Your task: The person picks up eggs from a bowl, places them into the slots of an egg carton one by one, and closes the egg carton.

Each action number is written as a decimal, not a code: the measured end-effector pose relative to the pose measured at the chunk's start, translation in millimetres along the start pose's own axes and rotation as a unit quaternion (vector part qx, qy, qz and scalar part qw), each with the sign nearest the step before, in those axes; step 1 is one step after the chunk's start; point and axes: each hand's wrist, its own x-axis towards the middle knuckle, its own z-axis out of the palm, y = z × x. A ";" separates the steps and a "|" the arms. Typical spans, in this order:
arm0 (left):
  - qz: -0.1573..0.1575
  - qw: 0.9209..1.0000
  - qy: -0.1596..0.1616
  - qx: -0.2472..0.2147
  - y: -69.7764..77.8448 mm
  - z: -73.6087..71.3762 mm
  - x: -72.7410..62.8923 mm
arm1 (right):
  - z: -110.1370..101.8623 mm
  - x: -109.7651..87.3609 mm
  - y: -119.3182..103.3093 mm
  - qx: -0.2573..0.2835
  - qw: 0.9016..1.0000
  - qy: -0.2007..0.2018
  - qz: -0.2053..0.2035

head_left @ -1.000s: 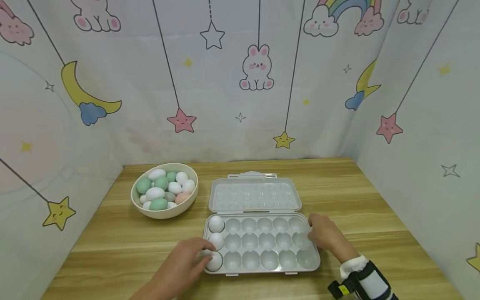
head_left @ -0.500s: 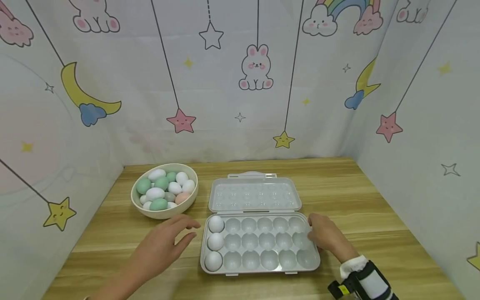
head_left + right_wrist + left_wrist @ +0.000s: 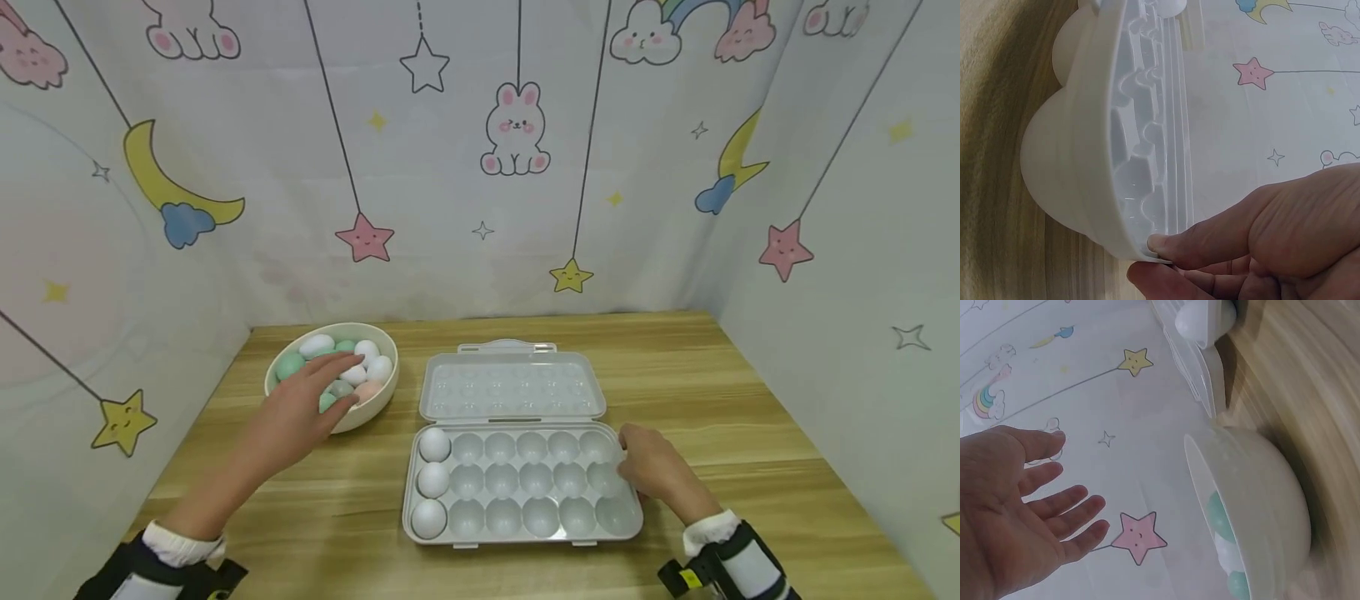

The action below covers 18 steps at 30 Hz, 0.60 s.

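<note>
My left hand (image 3: 303, 408) hovers above the near side of a cream bowl (image 3: 380, 405), its fingers loosely bent and apart. In the left wrist view that hand (image 3: 1029, 512) is empty, with the bowl (image 3: 1272, 500) off to the right. White, green and one pinkish egg (image 3: 367, 392) fill the bowl, partly hidden by the hand. A clear plastic egg carton (image 3: 504, 518) lies open; its leftmost column holds three white eggs (image 3: 432, 481). My right hand (image 3: 651, 462) grips the carton's right end. In the right wrist view, thumb and index finger pinch the carton rim (image 3: 1129, 231).
The carton's lid (image 3: 513, 385) lies folded back behind the tray. All of this stands on a wood-grain table (image 3: 720, 417). A white curtain (image 3: 465, 183) with cartoon prints encloses the back and sides.
My left hand has left the nearest egg in the carton's left column and moved left and back to above the bowl. My right hand has stayed on the carton's end.
</note>
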 end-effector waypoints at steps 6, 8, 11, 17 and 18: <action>-0.066 0.996 -0.062 0.012 -30.0 -5.7 19.5 | -1.8 -1.0 -0.6 0.002 1.000 0.003 -0.003; -0.092 0.992 -0.089 0.017 -39.5 -6.0 24.3 | -1.9 -1.0 -0.9 0.004 1.000 0.001 -0.003; -0.121 0.984 -0.126 0.025 -52.3 -3.9 30.4 | -2.2 -1.2 -1.2 0.004 1.000 -0.001 0.000; -0.119 0.980 -0.156 0.038 -75.5 3.5 34.8 | -2.5 -1.9 -2.1 0.008 1.000 -0.004 0.006; -0.116 0.980 -0.159 0.038 -79.2 4.5 34.7 | -2.5 -2.0 -2.1 0.009 1.000 -0.005 0.007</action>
